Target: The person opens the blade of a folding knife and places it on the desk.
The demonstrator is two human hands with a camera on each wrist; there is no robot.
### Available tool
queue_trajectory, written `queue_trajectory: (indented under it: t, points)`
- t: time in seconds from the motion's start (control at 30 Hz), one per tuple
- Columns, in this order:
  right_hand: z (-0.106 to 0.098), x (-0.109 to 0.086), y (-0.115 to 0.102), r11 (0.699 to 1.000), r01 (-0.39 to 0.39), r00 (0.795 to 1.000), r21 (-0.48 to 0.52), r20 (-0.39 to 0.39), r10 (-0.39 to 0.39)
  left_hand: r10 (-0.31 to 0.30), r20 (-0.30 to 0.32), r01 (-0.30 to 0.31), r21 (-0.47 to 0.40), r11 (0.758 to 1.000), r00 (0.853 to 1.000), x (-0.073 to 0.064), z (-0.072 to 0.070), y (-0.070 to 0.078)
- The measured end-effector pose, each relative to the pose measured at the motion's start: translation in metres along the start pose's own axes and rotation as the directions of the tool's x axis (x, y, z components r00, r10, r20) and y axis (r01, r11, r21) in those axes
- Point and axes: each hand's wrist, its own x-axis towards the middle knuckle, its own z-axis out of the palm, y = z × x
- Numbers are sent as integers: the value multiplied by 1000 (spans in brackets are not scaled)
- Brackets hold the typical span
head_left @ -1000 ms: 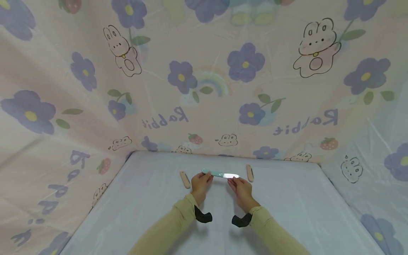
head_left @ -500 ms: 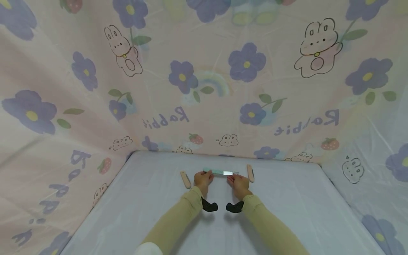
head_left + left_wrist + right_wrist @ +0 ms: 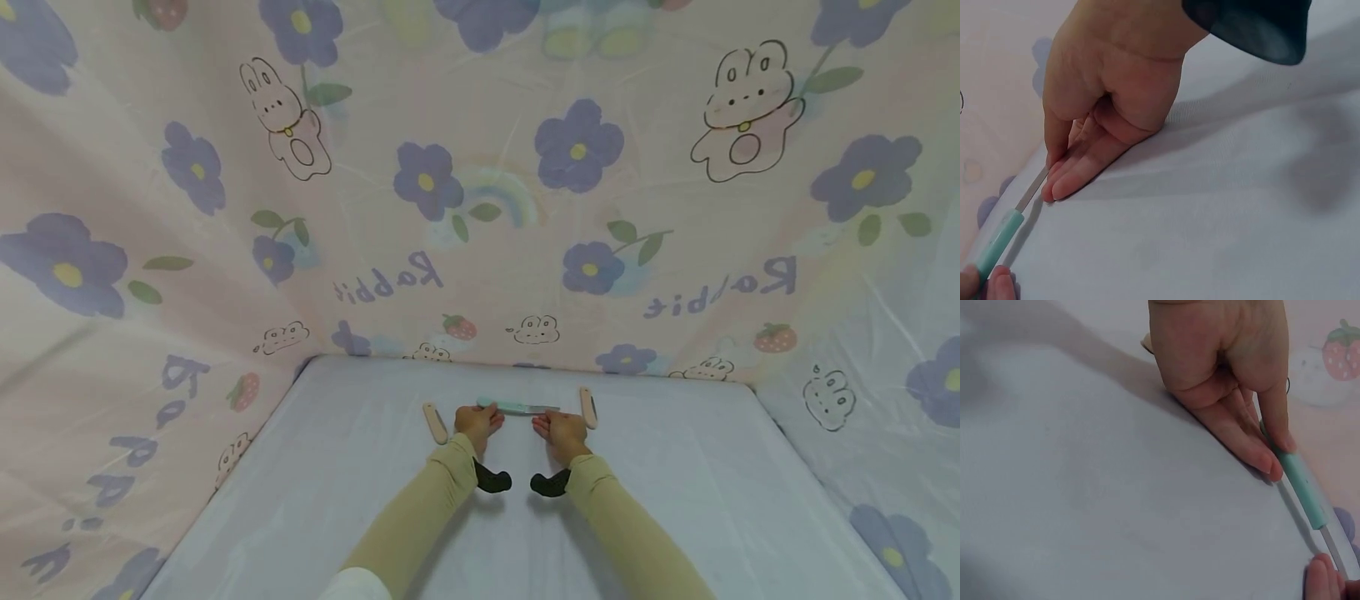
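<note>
A small knife with a mint-green handle (image 3: 510, 407) is held level, just above the white table, between both hands. My left hand (image 3: 476, 427) pinches the handle near its end between thumb and fingers. My right hand (image 3: 564, 435) pinches the blade near its tip, so the tip is hidden. In the left wrist view the right hand (image 3: 1110, 112) grips the metal blade (image 3: 1032, 189), which looks narrow, almost edge-on. The right wrist view has the left hand (image 3: 1229, 381) on the green handle (image 3: 1302, 487), thumb on one side and fingers on the other.
A peach-coloured slim handle-like piece (image 3: 434, 422) lies left of the left hand. A similar one (image 3: 588, 407), with a dark slit along its side, lies right of the right hand. Behind the white table (image 3: 525, 533) hangs a printed curtain (image 3: 495, 242).
The knife has rolled, its shiny broad blade face giving way to a thin, duller edge-on look. Both wrists have come closer together, and the right fingers have shifted on the blade.
</note>
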Motion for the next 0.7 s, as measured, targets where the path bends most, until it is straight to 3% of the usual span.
queue_trajectory:
  t: [0.4,0.7]
  points:
    - [-1,7,5,999,9,999,-43,-30,-10,50,-63,-41,140,989,997,11,2,-5]
    - [-2,7,6,993,33,999,-116,-12,-35,43,-63,-33,152,988,997,17,0,-11]
